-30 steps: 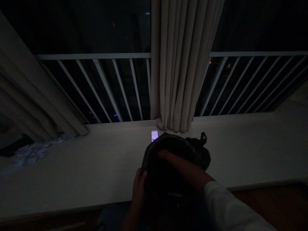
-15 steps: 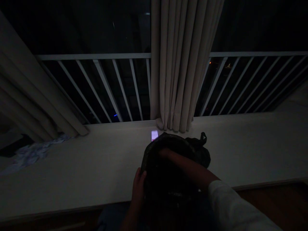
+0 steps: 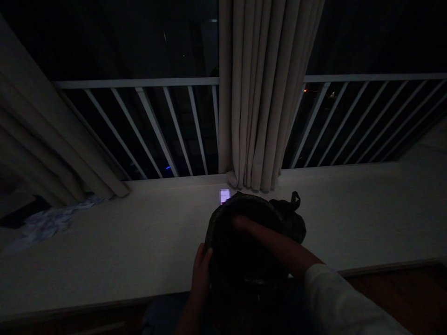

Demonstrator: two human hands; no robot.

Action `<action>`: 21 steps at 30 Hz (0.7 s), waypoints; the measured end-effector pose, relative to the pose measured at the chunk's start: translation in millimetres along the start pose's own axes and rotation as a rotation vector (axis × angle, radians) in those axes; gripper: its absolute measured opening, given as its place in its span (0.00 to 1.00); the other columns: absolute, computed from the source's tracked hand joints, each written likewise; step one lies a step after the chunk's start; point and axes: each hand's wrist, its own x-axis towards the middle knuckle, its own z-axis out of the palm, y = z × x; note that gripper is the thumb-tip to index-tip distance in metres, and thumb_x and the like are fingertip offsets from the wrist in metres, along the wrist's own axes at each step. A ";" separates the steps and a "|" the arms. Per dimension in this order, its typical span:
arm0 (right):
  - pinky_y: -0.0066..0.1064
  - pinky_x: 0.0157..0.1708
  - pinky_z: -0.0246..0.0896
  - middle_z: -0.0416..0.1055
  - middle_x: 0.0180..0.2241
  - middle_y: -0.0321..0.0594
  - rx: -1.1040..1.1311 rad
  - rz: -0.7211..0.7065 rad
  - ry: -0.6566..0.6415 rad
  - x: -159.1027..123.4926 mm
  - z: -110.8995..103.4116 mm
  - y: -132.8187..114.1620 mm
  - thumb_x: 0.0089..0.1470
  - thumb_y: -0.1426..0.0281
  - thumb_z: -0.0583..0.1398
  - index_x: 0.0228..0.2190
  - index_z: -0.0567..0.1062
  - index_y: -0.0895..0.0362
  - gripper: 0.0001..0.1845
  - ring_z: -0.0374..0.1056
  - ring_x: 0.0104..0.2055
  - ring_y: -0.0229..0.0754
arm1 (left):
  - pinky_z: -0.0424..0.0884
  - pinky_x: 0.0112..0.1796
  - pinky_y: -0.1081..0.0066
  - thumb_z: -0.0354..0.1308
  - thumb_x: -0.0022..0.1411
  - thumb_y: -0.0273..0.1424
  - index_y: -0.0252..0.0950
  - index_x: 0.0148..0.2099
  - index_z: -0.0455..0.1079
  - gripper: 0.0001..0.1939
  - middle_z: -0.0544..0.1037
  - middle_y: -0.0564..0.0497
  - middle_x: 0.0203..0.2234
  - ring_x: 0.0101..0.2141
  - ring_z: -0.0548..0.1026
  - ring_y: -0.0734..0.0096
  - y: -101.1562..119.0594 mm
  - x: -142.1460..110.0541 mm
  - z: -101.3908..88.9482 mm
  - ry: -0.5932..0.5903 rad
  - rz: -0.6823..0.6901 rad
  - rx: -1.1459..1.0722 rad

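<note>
my left hand (image 3: 201,272) has a tight grip on the rim of the dark bag (image 3: 244,242) on the bench (image 3: 122,242), my right hand (image 3: 240,224) is reaching inside with a grip i cannot tell, so i should hold the bag steady and feel slowly.

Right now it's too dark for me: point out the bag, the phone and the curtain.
bag (image 3: 275,211): head view, its far top edge.
phone (image 3: 224,196): head view, lit screen.
curtain (image 3: 258,93): head view, middle folds.

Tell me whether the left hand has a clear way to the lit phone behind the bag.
Probably yes. The left hand grips the dark bag at its left edge, and the ledge between it and the phone looks bare. It would have to let go first.
</note>
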 end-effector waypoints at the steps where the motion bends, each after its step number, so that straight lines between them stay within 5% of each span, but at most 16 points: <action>1: 0.38 0.48 0.62 0.69 0.48 0.49 0.015 0.011 -0.002 0.0 -1.1 0.9 0.55 0.69 0.56 0.45 0.73 0.62 0.16 0.67 0.48 0.45 | 0.62 0.52 0.65 0.57 0.50 0.41 0.36 0.48 0.67 0.23 0.69 0.46 0.53 0.55 0.64 0.58 -1.2 0.6 0.1 0.017 -0.019 -0.011; 7: 0.36 0.57 0.52 0.58 0.58 0.48 0.077 0.048 0.078 1.3 -16.4 9.2 0.55 0.74 0.53 0.55 0.64 0.63 0.26 0.57 0.58 0.48 | 0.61 0.52 0.62 0.59 0.49 0.39 0.36 0.49 0.66 0.25 0.67 0.43 0.54 0.56 0.63 0.55 -4.0 3.2 -0.2 0.040 -0.046 -0.053; 15: 0.33 0.46 0.62 0.70 0.48 0.49 -0.010 0.013 -0.044 -6.8 -11.3 4.4 0.56 0.71 0.52 0.45 0.74 0.61 0.18 0.68 0.46 0.47 | 0.62 0.51 0.60 0.60 0.48 0.43 0.36 0.47 0.69 0.25 0.74 0.45 0.47 0.52 0.67 0.54 -5.0 3.9 -2.0 -0.010 0.042 -0.027; 21: 0.32 0.46 0.60 0.70 0.47 0.52 -0.070 -0.013 0.050 -14.0 -30.9 -8.6 0.56 0.69 0.50 0.45 0.74 0.62 0.20 0.67 0.47 0.48 | 0.59 0.54 0.62 0.59 0.50 0.42 0.37 0.48 0.67 0.24 0.70 0.46 0.53 0.56 0.62 0.56 -10.1 6.1 -4.1 0.015 0.019 -0.017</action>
